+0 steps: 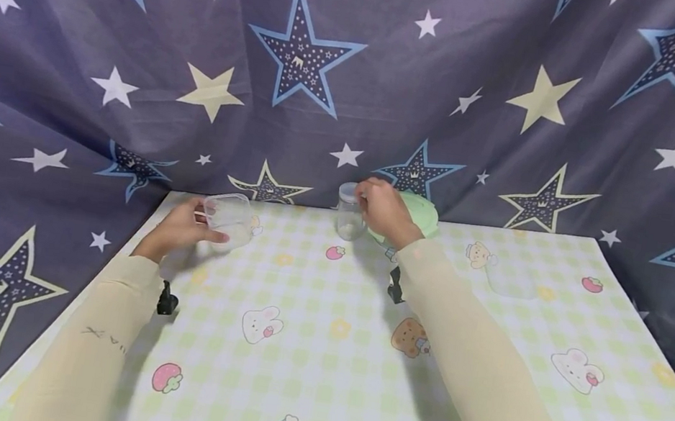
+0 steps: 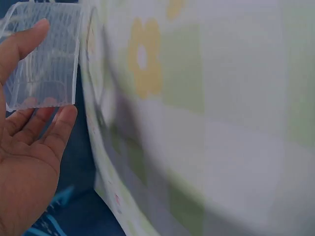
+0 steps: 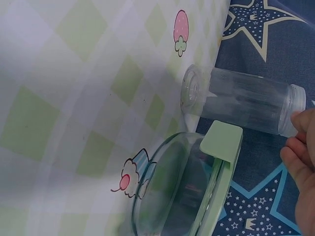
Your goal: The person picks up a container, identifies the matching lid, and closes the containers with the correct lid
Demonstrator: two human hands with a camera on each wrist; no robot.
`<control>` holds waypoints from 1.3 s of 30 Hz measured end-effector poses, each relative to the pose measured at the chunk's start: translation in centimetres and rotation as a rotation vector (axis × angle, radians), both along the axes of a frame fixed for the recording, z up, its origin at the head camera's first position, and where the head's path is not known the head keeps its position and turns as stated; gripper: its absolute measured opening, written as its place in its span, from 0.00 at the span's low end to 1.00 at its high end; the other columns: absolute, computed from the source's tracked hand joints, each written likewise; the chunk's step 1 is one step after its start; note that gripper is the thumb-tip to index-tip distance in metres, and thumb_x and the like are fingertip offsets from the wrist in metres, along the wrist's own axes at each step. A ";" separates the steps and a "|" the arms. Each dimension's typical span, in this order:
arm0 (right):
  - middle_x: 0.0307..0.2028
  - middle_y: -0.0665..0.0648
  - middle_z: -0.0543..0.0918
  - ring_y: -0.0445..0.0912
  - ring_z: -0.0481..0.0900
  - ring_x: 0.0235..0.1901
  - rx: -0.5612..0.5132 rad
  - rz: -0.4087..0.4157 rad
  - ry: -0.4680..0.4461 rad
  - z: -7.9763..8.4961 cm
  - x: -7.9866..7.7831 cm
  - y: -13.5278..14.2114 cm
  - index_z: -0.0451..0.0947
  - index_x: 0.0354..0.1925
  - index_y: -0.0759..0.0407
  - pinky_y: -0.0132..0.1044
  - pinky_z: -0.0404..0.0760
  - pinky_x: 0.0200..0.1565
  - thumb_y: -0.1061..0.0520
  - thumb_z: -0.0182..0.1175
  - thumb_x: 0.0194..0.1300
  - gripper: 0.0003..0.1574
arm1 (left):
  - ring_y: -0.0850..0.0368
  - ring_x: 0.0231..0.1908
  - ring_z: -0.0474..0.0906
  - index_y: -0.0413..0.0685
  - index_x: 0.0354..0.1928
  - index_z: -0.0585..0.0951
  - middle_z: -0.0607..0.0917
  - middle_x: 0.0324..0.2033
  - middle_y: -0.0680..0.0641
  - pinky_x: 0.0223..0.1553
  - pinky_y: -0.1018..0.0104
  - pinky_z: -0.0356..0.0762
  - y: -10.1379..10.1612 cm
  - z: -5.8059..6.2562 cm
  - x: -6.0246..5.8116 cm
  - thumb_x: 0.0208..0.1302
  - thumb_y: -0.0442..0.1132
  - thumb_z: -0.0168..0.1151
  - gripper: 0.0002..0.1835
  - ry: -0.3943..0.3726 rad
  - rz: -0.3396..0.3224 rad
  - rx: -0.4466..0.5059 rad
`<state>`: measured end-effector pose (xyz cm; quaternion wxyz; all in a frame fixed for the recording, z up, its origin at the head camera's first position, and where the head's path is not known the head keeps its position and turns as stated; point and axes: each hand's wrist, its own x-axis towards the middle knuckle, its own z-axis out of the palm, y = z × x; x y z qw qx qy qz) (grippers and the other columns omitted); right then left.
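Observation:
My left hand (image 1: 181, 227) grips a clear rectangular plastic box (image 1: 229, 212) near the table's back left corner. In the left wrist view, the thumb lies along one side of the box (image 2: 59, 64) and the fingertips support the other. At the back middle stands an upright clear cylindrical jar (image 1: 350, 216). My right hand (image 1: 387, 207) pinches its lid (image 3: 294, 110) at the edge. Beside the jar, partly behind that hand, is a glass food container (image 3: 165, 182) with a pale green clip lid (image 1: 419, 212).
A faint transparent rectangular piece (image 1: 512, 279) lies on the table at the right. The checked tablecloth (image 1: 287, 370) carries printed cartoons. Behind the table's back edge hangs a dark star-patterned curtain (image 1: 354, 97), close to the jar and glass container.

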<state>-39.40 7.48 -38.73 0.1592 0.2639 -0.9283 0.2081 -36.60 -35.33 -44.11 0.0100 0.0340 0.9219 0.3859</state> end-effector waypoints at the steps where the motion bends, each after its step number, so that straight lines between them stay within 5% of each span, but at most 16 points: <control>1: 0.46 0.59 0.85 0.52 0.82 0.48 0.001 -0.001 0.002 0.0 0.0 0.0 0.84 0.47 0.63 0.42 0.83 0.53 0.71 0.59 0.66 0.13 | 0.40 0.57 0.73 0.37 0.66 0.66 0.73 0.60 0.34 0.58 0.52 0.74 0.4 0.0 -0.1 0.49 0.52 0.83 0.49 0.010 -0.018 0.012; 10: 0.45 0.59 0.85 0.53 0.82 0.49 0.025 0.015 0.022 0.2 -0.1 0.0 0.85 0.46 0.63 0.42 0.83 0.55 0.71 0.60 0.65 0.13 | 0.37 0.61 0.73 0.35 0.65 0.67 0.73 0.62 0.32 0.65 0.47 0.73 4.5 0.9 0.0 0.49 0.43 0.84 0.46 0.038 -0.177 0.032; 27: 0.46 0.61 0.85 0.56 0.81 0.47 0.207 0.045 0.066 0.8 -0.2 -0.1 0.84 0.50 0.65 0.44 0.82 0.55 0.66 0.57 0.73 0.12 | 0.38 0.62 0.73 0.34 0.70 0.66 0.73 0.65 0.32 0.68 0.49 0.72 10.1 0.7 1.1 0.47 0.41 0.86 0.51 0.020 -0.307 0.133; 39: 0.44 0.61 0.86 0.56 0.82 0.46 0.175 0.066 0.118 0.7 0.1 0.2 0.85 0.47 0.64 0.45 0.83 0.53 0.68 0.56 0.72 0.12 | 0.42 0.62 0.74 0.38 0.69 0.68 0.74 0.64 0.37 0.66 0.54 0.75 15.0 0.0 2.5 0.45 0.40 0.86 0.50 0.001 -0.418 0.104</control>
